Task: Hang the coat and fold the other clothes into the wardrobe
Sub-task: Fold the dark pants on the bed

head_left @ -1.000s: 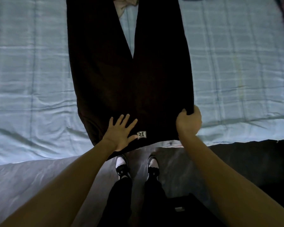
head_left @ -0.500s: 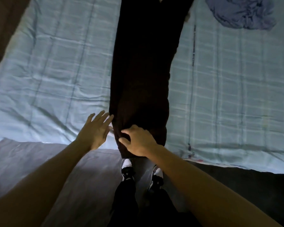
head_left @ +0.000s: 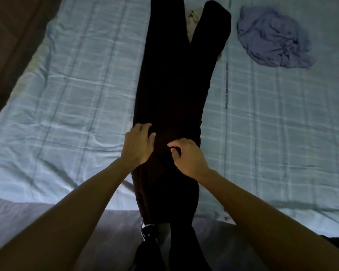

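Note:
A pair of black trousers (head_left: 174, 79) lies lengthwise on the bed, folded in half so one leg lies over the other, waistband end hanging over the near edge. My left hand (head_left: 138, 144) grips the left edge of the trousers, fingers curled into the cloth. My right hand (head_left: 186, 155) pinches the fabric near the middle, just right of the left hand. A crumpled blue-purple garment (head_left: 272, 40) lies at the far right of the bed. A bit of pale cloth (head_left: 192, 22) shows between the trouser leg ends.
The bed carries a light blue checked sheet (head_left: 76, 94). A dark brown surface (head_left: 12, 36) borders the bed at the upper left. My shoes (head_left: 148, 230) stand on the grey floor (head_left: 47, 222) right against the bed's near edge.
The trousers were folded in half lengthwise by the right hand. Both hands have since moved further up the garment, and my left hand went from flat beside the cloth to gripping it.

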Available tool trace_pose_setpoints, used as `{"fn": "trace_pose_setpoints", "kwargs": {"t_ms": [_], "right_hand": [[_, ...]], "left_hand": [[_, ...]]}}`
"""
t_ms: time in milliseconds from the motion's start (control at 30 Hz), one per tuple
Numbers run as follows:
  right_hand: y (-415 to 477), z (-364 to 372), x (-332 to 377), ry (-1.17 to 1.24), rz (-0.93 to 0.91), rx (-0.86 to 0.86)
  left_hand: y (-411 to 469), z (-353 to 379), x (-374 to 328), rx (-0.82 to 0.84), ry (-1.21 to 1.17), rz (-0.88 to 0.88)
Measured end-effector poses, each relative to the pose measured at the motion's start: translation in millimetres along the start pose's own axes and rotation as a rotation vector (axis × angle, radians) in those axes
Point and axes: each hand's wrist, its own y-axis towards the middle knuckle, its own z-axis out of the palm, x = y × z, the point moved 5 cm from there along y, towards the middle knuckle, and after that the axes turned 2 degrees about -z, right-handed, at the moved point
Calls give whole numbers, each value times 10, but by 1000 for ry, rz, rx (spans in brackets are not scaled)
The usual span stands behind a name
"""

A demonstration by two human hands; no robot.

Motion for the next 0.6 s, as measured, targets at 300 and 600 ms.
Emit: {"fn": "trace_pose_setpoints", "kwargs": {"t_ms": [300, 600], "right_hand": [[1389, -983, -632, 173, 162, -215], [2898, -1385, -1306, 178, 359, -244]], "left_hand": [[1580, -184, -463, 46, -113, -130], [3242, 6, -1047, 152, -220, -127]]}}
